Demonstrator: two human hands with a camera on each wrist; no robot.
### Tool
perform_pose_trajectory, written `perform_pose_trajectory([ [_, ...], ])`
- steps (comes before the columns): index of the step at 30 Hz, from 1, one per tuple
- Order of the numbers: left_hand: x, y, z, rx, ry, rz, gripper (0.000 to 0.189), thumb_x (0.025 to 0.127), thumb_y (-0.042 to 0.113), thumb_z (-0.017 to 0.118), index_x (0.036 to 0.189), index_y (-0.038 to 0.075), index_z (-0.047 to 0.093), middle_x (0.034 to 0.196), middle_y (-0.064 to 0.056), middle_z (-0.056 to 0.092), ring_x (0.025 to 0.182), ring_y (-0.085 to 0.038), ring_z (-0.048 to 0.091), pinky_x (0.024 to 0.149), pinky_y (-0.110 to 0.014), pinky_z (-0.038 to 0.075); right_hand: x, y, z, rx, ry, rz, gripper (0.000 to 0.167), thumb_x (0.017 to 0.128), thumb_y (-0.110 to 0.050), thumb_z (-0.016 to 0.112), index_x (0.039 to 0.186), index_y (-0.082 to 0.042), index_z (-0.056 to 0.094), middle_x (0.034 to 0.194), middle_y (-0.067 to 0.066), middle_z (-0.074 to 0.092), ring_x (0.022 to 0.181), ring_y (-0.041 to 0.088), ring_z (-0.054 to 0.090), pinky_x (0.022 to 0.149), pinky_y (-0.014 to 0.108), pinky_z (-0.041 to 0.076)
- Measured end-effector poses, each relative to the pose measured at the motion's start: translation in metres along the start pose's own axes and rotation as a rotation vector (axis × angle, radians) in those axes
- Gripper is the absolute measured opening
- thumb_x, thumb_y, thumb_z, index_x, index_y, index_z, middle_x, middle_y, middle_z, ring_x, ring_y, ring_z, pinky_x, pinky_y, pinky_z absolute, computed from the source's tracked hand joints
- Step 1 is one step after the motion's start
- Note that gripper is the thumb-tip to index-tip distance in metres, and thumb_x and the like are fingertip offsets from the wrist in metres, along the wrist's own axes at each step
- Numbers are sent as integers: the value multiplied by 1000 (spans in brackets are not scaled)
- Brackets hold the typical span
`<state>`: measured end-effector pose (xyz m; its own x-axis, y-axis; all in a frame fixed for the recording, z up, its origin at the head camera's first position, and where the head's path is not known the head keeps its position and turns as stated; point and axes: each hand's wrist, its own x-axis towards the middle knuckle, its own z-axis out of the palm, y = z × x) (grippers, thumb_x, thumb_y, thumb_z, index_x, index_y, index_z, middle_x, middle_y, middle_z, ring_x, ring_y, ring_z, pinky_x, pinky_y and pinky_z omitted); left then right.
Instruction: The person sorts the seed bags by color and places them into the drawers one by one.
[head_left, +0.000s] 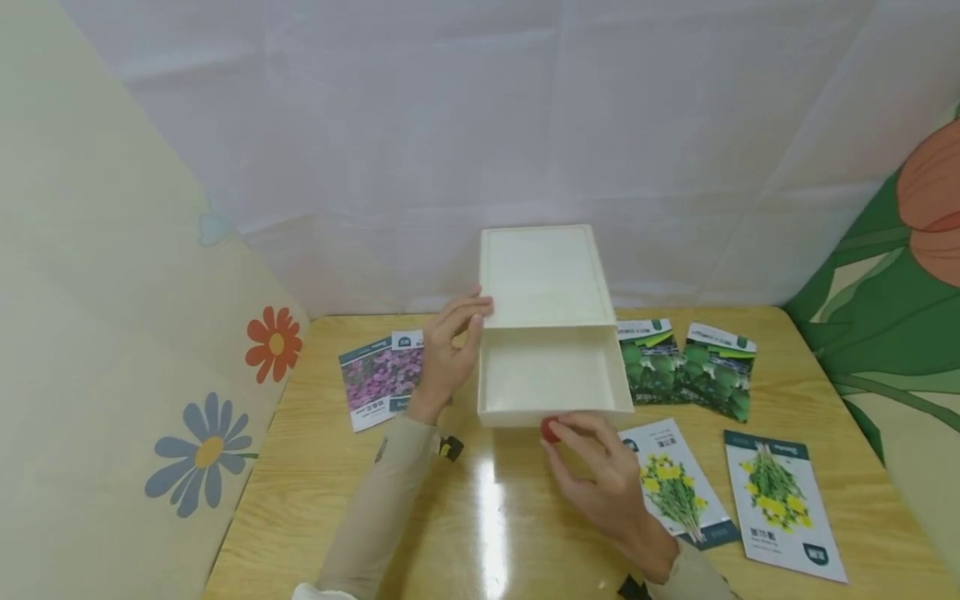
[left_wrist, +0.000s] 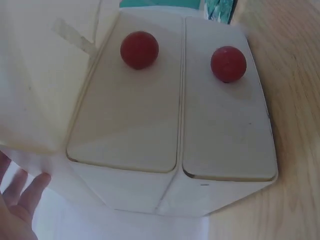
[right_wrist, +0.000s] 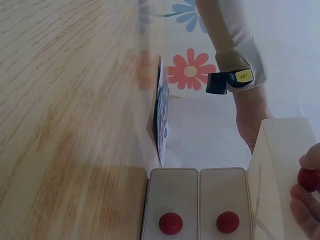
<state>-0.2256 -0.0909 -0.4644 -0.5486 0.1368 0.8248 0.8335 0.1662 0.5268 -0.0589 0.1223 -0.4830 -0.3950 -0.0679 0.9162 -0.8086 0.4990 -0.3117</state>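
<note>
A white drawer cabinet (head_left: 546, 275) stands at the back of the table with its top drawer (head_left: 553, 371) pulled out, the pale inside showing from above. My right hand (head_left: 603, 475) pinches the drawer's round red knob (head_left: 551, 429) between thumb and fingers. Against the cabinet's left side and upper edge rests my left hand (head_left: 453, 342), its fingers extended. Below the pulled-out drawer are two closed drawers, each with a red knob of its own, the middle knob (left_wrist: 139, 50) and the bottom knob (left_wrist: 228, 64), seen in the left wrist view.
Purple-flower seed packets (head_left: 367, 383) lie left of the cabinet, partly behind my left arm. To its right are green-leaf packets (head_left: 716, 371). Nearer the front right lie two yellow-flower packets, one (head_left: 667, 479) partly behind my right hand, the other (head_left: 780, 500) farther right. A white cloth (head_left: 420, 167) hangs behind.
</note>
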Motion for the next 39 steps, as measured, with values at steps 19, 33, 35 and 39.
perform_pose_trajectory([
  [19, -28, 30, -21, -47, -6, -202, 25, 98, -8, 65, 122, -6, 70, 131, -30, 67, 119, -40, 68, 98, -38, 65, -7, -4, -30, -103, -2, 76, 45, 101, -38, 74, 101, 7, 78, 94, 19, 74, 77, 27, 70, 82, 13, 60],
  [33, -59, 31, -34, 50, -88, -274, 34, 95, -10, 68, 128, -10, 65, 130, -29, 68, 115, -47, 67, 92, -58, 64, -27, 2, -54, -161, 28, 182, 48, 100, -41, 75, 102, 7, 79, 94, 21, 73, 85, 21, 69, 91, 6, 53],
  [35, -65, 32, -35, 55, -110, -303, 33, 97, -8, 68, 130, -7, 66, 132, -26, 68, 118, -44, 68, 94, -56, 65, -30, 4, -58, -155, 27, 209, 48, 99, -41, 75, 102, 7, 79, 95, 21, 72, 85, 17, 68, 88, 5, 53],
  [39, -78, 33, -35, 54, -156, -346, 33, 101, -2, 67, 134, -5, 65, 135, -24, 68, 125, -39, 67, 97, -48, 65, -36, 7, -63, -167, 18, 262, 49, 99, -44, 75, 103, 5, 79, 96, 19, 72, 84, 12, 66, 81, 6, 53],
])
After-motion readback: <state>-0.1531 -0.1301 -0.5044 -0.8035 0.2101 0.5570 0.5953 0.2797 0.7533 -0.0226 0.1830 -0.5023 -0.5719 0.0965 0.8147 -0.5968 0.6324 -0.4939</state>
